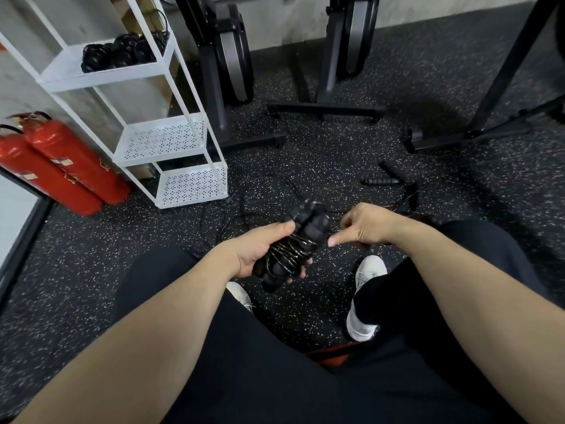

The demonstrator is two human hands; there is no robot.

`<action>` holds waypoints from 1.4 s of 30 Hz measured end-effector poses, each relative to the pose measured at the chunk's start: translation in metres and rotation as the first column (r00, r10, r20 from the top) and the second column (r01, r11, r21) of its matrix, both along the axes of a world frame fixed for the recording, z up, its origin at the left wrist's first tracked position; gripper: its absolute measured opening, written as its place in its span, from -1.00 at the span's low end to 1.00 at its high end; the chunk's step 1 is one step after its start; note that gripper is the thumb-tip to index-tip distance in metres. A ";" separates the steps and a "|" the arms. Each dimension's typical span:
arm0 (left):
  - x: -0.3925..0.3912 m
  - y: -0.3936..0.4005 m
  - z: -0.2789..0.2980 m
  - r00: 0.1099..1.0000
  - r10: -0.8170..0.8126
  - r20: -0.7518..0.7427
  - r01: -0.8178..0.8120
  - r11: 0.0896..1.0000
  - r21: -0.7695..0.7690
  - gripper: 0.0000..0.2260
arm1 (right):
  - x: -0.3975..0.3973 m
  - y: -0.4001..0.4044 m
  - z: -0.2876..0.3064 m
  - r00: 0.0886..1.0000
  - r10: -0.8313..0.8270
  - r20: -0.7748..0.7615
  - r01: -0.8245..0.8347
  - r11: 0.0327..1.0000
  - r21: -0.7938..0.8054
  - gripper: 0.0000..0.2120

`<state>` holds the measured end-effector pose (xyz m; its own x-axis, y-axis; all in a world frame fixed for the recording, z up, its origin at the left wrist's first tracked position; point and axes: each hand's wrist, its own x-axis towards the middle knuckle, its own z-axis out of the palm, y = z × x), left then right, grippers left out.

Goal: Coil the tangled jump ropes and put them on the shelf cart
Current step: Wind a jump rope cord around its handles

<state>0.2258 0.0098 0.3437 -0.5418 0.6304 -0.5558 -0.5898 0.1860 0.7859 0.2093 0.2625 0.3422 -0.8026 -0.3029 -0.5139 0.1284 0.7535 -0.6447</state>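
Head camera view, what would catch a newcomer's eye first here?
Probably the two bright red fire extinguishers leaning at far left against the speckled black rubber floor. Then, centre frame, the left hand gripping a black jump rope bundle while the right hand pinches its thin cord; coiled black ropes sit atop the white metal shelf cart.

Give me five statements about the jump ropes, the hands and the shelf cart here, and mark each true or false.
1. The left hand holds a rope bundle with cord wound round its handles. True.
2. The right hand rests flat on the floor. False: it is raised beside the bundle, pinching the thin cord.
3. The shelf cart has coiled ropes on its top shelf. True.
4. The cart's two lower shelves are full of ropes. False: they hold none.
5. No rope is left on the floor. False: loose handles and cord lie there.
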 end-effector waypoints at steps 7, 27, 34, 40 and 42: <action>-0.003 0.010 0.003 0.826 -0.467 -0.317 0.293 0.835 -0.465 -0.60 | -0.002 0.001 -0.012 0.991 0.130 -0.013 -0.128 0.986 0.110 -0.70; -0.002 0.045 -0.027 0.704 -0.622 -0.342 0.024 0.502 -0.864 -0.33 | 0.013 -0.043 -0.005 0.910 0.200 -0.363 -0.108 0.960 0.257 -0.81; -0.003 0.039 -0.029 0.824 -0.225 -0.519 -0.182 0.763 -0.620 -0.19 | 0.017 -0.058 -0.004 0.830 0.285 -0.480 -0.192 0.953 0.235 -0.75; -0.003 0.045 -0.014 0.777 -0.183 -0.603 -0.345 0.677 -0.650 -0.64 | 0.018 -0.056 0.002 0.760 0.203 -0.617 -0.053 0.966 0.253 -0.66; -0.003 0.046 -0.014 0.778 -0.174 -0.604 -0.353 0.675 -0.648 -0.61 | 0.021 -0.058 0.005 0.731 0.169 -0.661 -0.009 0.971 0.239 -0.65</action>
<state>0.2230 0.0562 0.3301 -0.9330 0.1214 -0.3389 -0.1152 0.7912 0.6006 0.2298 0.2047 0.3475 -0.9346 -0.3432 0.0932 -0.3529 0.8623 -0.3633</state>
